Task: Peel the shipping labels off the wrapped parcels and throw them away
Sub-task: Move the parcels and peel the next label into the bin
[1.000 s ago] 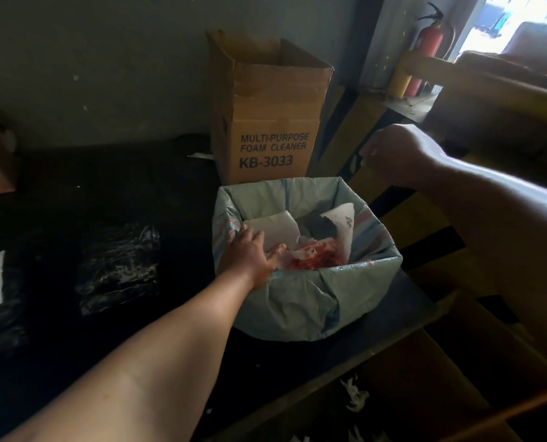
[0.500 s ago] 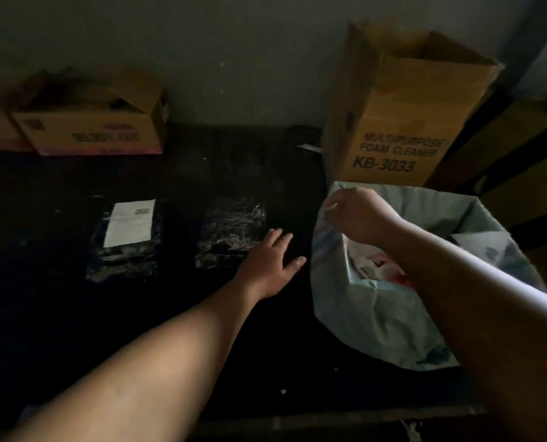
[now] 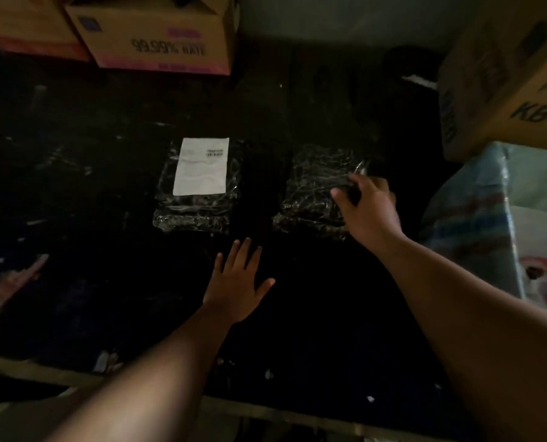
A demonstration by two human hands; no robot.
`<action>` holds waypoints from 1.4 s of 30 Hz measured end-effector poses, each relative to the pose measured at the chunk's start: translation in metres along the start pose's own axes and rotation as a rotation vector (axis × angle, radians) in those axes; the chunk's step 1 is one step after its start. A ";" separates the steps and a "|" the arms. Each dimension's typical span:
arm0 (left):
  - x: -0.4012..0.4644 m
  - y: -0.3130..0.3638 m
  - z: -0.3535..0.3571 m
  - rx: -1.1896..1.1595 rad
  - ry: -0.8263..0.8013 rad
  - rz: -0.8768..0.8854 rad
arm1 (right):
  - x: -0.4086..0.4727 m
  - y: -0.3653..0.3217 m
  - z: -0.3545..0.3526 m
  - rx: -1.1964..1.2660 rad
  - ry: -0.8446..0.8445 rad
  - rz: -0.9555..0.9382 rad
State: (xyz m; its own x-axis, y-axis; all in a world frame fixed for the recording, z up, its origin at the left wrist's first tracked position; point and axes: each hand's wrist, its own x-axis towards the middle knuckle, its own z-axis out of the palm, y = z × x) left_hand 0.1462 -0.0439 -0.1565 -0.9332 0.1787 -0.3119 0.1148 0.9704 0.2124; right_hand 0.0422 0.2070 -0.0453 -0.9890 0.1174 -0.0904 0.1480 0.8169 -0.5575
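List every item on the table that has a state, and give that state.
left parcel: wrapped, flat, white label still on
right parcel: wrapped, no label showing
right hand: grips right parcel's edge
left hand: open, fingers spread, over the table
bin bag: open, holds discarded paper

head-worn view, angled down, close tabletop (image 3: 106, 282)

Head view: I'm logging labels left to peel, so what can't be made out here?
- Shipping label on the left parcel: print too small and blurred to read.
- Right parcel: its right edge is covered by the right hand; no label shows on the rest.
- Bin bag: cut off by the right edge, contents mostly unseen.
- Left hand: dim light, contact with the table unclear.
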 end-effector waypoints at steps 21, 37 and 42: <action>0.006 -0.020 0.024 -0.003 0.124 0.034 | 0.015 0.001 0.040 0.518 0.190 0.133; -0.026 -0.034 0.037 -0.036 0.203 0.028 | -0.158 0.040 0.076 0.736 0.135 0.123; -0.021 -0.035 0.041 -0.010 0.212 0.011 | -0.196 0.060 0.101 0.626 0.112 0.135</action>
State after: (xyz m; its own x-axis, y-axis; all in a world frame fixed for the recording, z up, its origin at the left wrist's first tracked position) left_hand 0.1761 -0.0748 -0.1951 -0.9828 0.1502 -0.1077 0.1231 0.9667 0.2245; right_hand 0.2454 0.1760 -0.1443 -0.9513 0.2815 -0.1253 0.2142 0.3117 -0.9257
